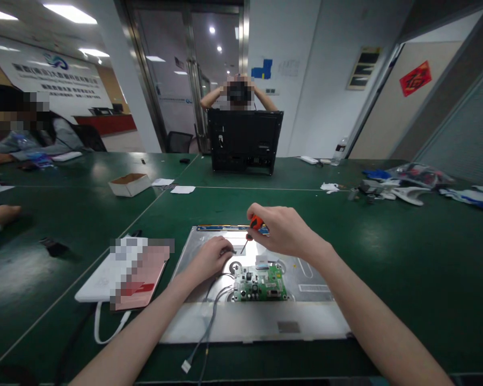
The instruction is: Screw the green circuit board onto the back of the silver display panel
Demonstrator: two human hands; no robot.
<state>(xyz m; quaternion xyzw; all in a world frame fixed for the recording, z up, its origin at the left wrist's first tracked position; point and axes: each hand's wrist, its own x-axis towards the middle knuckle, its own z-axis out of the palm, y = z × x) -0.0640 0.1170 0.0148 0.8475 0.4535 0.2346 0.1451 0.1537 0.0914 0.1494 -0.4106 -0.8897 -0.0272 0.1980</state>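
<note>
My right hand (284, 229) is closed around the red and black handle of a screwdriver (256, 221), whose thin shaft slants down to the left over a silver metal display panel (309, 316). Close to the screwdriver's tip, my left hand (213, 256) has its fingers curled together above the panel. A small dark piece shows at those fingertips, too small to name. Just below both hands, a green circuit board (260, 283) lies on the panel. Grey and black cables (214, 311) run from the board's left side to a white connector (186, 366) past the panel's near edge.
Left of the panel lie a white device (100, 279) with a cable and a pink phone-like object (148, 279). A cardboard box (129, 185) stands farther back. Beyond, a person sits behind an upright black monitor housing (245, 140). Gloves and plastic bags (421, 177) lie right.
</note>
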